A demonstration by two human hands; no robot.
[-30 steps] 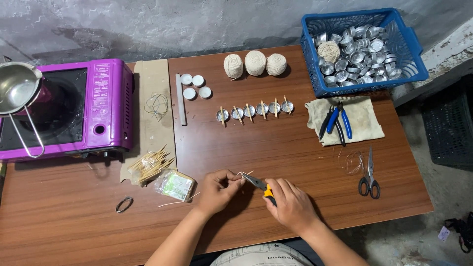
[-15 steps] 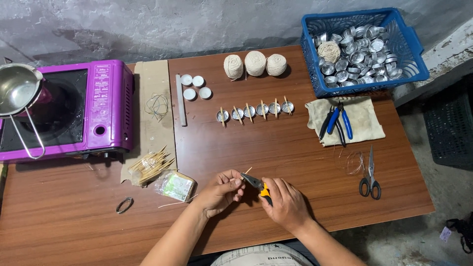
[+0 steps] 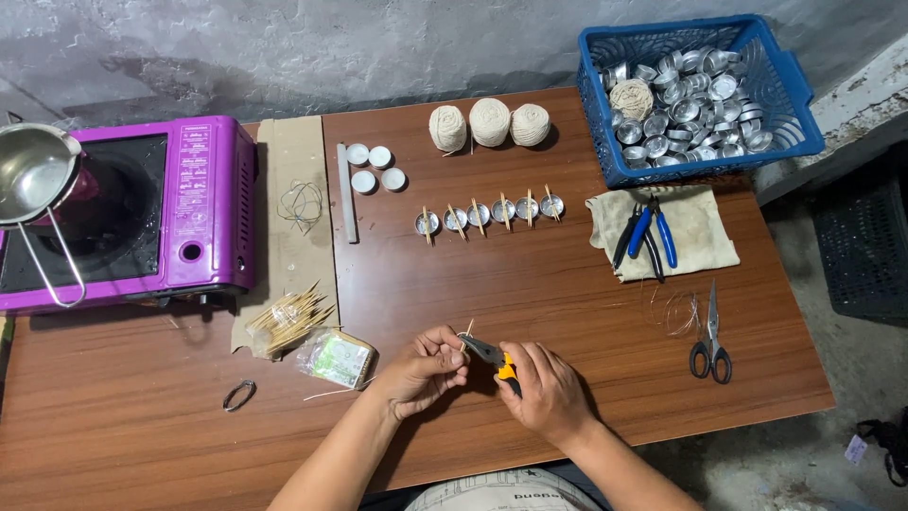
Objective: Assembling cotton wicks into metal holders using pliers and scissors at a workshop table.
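Brown wood-grain table (image 3: 567, 312) fills my view, backed by a rough grey wall, with a purple stove (image 3: 203, 203) at the far left and a blue basket (image 3: 615, 161) of small metal cups at the far right. Down at the near edge, my right hand (image 3: 544, 388) is closed around a small pair of pliers (image 3: 494, 358) with yellow-and-black handles, nose pointing left toward the other hand. My left hand (image 3: 426, 369) is pinched shut on a thin pale stick (image 3: 467, 328), which pokes up and slightly right just above the plier tips. I judge the stick's long axis runs roughly across the plier's line, so the two meet between my hands. A row of filled cups (image 3: 487, 213) with sticks sits farther back, well apart, and scissors (image 3: 709, 341) lie to the right.
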